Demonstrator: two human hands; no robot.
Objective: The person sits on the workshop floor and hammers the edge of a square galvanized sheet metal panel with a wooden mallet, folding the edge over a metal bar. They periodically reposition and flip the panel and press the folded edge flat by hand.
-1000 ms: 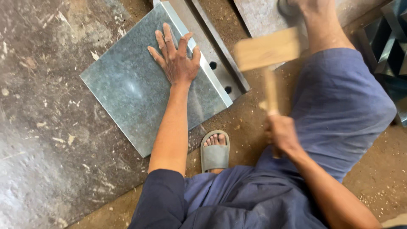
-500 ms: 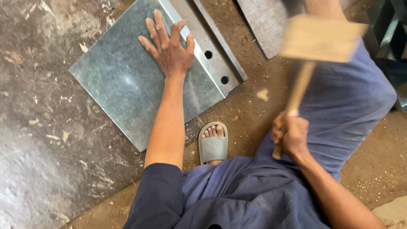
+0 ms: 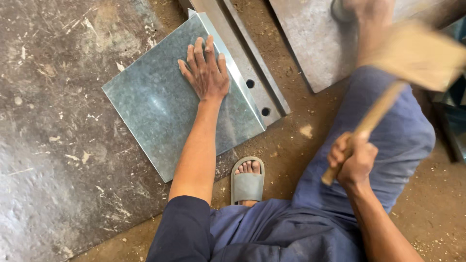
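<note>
While the metal sheet point(image 3: 160, 111) lies flat on the scuffed dark floor plate point(image 3: 53, 145) at the left, I read its right edge as the line everything turns on: that edge is folded up and butts against a long steel bar point(image 3: 242, 68) with two holes, and sheet edge and bar both run from upper left down to lower right. My left hand point(image 3: 206, 73) is spread open, palm down, fingers pointing up the sheet, pressing it just beside that folded edge; it grasps nothing. Below it, a foot in a grey sandal point(image 3: 247, 182) sits on the dirt, just off the sheet's near corner. Further right, my right hand point(image 3: 353, 160) is clenched around the lower end of a wooden mallet point(image 3: 417, 56), whose handle slants up and to the right to a blurred head held high, well apart from the sheet. So the folded edge lies to the left of and below the mallet head, with the left hand much the nearer to it. A second grey slab point(image 3: 310, 43) lies beyond the bar.
</note>
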